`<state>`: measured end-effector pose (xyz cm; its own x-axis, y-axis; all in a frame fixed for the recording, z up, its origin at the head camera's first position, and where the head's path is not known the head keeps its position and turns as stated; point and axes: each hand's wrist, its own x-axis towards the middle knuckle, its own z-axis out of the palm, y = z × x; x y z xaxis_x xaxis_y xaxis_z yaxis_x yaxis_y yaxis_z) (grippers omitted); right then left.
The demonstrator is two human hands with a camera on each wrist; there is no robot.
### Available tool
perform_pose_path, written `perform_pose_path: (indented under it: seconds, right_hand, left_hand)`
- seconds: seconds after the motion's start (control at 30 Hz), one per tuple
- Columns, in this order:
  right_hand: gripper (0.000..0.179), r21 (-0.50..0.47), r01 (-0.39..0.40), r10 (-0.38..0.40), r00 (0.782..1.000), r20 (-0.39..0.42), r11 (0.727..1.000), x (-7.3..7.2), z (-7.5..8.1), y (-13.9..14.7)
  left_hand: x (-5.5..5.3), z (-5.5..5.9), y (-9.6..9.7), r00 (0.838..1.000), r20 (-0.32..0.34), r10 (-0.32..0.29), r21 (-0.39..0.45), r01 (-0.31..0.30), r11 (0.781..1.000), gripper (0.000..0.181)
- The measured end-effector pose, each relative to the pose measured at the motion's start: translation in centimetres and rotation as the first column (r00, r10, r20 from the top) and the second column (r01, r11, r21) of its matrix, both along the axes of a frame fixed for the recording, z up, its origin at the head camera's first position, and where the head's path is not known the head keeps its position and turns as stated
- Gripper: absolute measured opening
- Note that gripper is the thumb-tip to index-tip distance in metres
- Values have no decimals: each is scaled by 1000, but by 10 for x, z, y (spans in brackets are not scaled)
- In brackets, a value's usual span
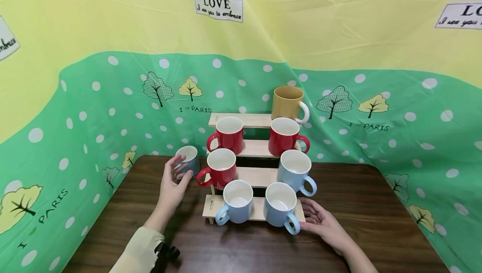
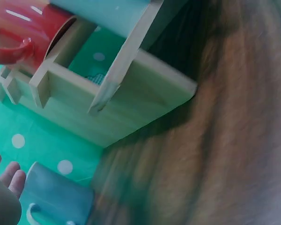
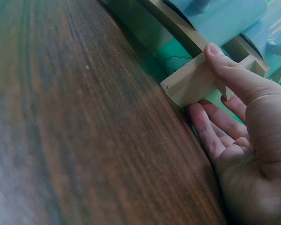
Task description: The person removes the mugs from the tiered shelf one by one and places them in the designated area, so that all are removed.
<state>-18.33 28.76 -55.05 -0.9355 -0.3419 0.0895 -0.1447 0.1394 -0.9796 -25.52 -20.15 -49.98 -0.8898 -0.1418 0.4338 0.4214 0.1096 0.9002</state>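
Observation:
A light wooden tiered rack (image 1: 260, 176) stands on the table and carries ceramic mugs. At its lower right corner, my right hand (image 1: 325, 225) grips the end of the rack, with the thumb (image 3: 216, 49) on the front edge and curled fingers beside the side panel. My left hand (image 1: 175, 183) reaches left of the rack, fingers spread by a blue mug (image 1: 193, 166) that stands on the table; in the head view they overlap it. The lowest tier holds two light blue mugs, a left one (image 1: 241, 208) and a right one (image 1: 276, 210), handles toward the front.
Higher up are a red mug (image 1: 226, 172) and a blue mug (image 1: 291, 170), then two red mugs, left (image 1: 233, 137) and right (image 1: 280, 139). A mustard mug (image 1: 284, 105) with a white handle tops the rack. Patterned cloth (image 1: 124, 97) hangs behind the dark wood table (image 1: 369, 206).

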Motion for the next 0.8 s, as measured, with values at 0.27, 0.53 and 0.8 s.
perform_pose_path:
  seconds: [0.27,0.53,0.8]
  right_hand:
    - [74,6,-2,2,1000,1,1000,-1,-1,-2]
    - [74,2,2,-2,1000,10,1000,0,1,-1]
    - [74,2,1,-1,1000,11,1000,1,0,0]
  left_hand:
    - [25,-20,14,990,117,-75,109,62,992,60]
    - [36,-44,19,980,139,-143,65,136,989,58]
    - [42,-50,26,965,137,-224,31,221,975,58]
